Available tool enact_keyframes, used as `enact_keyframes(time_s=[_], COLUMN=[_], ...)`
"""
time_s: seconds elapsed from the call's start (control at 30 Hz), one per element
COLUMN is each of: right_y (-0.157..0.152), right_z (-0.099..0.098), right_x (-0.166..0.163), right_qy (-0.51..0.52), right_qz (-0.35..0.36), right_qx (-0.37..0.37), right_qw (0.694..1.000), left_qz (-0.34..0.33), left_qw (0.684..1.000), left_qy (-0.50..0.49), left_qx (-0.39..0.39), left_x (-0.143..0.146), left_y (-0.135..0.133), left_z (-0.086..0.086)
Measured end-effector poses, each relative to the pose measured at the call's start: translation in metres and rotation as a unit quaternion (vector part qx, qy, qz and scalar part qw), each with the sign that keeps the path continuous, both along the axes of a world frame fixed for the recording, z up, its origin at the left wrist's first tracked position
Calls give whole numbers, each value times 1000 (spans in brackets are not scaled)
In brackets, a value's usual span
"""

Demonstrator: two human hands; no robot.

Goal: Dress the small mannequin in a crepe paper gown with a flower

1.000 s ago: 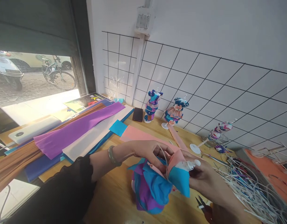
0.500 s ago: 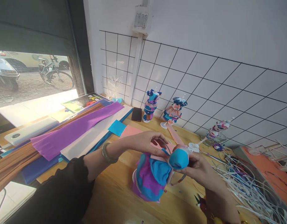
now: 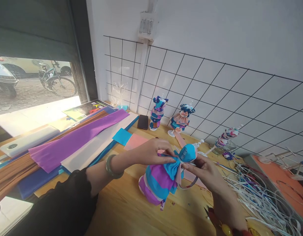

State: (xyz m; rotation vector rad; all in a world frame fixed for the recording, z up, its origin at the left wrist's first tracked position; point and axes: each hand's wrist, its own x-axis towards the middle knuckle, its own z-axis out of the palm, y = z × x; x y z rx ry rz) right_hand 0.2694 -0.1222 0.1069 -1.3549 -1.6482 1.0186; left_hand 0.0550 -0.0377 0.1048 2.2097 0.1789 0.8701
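A small dress form (image 3: pixel 158 183) wears layered blue and purple crinkled paper, with a blue top and a white beaded tip. It leans to the right above the table. My left hand (image 3: pixel 157 151) pinches the blue paper at the waist, thumb and finger closed. On the other side, my right hand (image 3: pixel 205 168) grips the form near its waist and blue upper part, its fingertips partly hidden behind it. A thin pale cord (image 3: pixel 189 187) loops below the right hand from the waist. Beneath the right wrist, pointed dark blades (image 3: pixel 206 212) show, their handle mostly covered.
Three decorated figures, one a blue-and-purple form (image 3: pixel 157 113), stand by the wall grid. Long purple paper (image 3: pixel 79 139) and other sheets lie left. Also present are a phone (image 3: pixel 142 122), tangled white strips (image 3: pixel 267 196) and an orange-topped box (image 3: pixel 276 173) at right.
The dress form has been turned and tipped, so its striped skirt and white tip show more. My left fingers have moved down onto the waist, and the right hand has shifted its grip.
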Motion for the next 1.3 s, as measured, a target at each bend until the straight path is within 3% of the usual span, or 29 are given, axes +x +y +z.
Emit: enact_keyframes(time_s=[0.17, 0.4, 0.6, 0.77, 0.93, 1.07, 1.3], right_y=[2, -8, -11, -12, -13, -11, -3], right_z=[0, 0, -3, -3, -1, -2, -4], right_x=[-1, -6, -8, -9, -12, -11, -9], right_qy=[4, 8, 21, 31, 30, 25, 41], right_qz=[6, 41, 82, 89, 86, 77, 21], right_qx=[9, 6, 1, -22, -40, -7, -9], right_qw=[1000, 999, 996, 995, 995, 997, 999], left_qz=[10, 26, -6, 7, 35, 51, 139], left_qw=[1000, 991, 998, 993, 991, 990, 981], left_qy=[4, 3, 45, 52, 53, 72, -5], left_qx=[-9, -131, 35, 101, 119, 109, 133], left_x=[-1, -3, -5, -3, -2, -3, -16], left_y=[2, 3, 4, 4, 4, 6, 2], left_z=[-1, -1, 3, 3, 1, 3, 17])
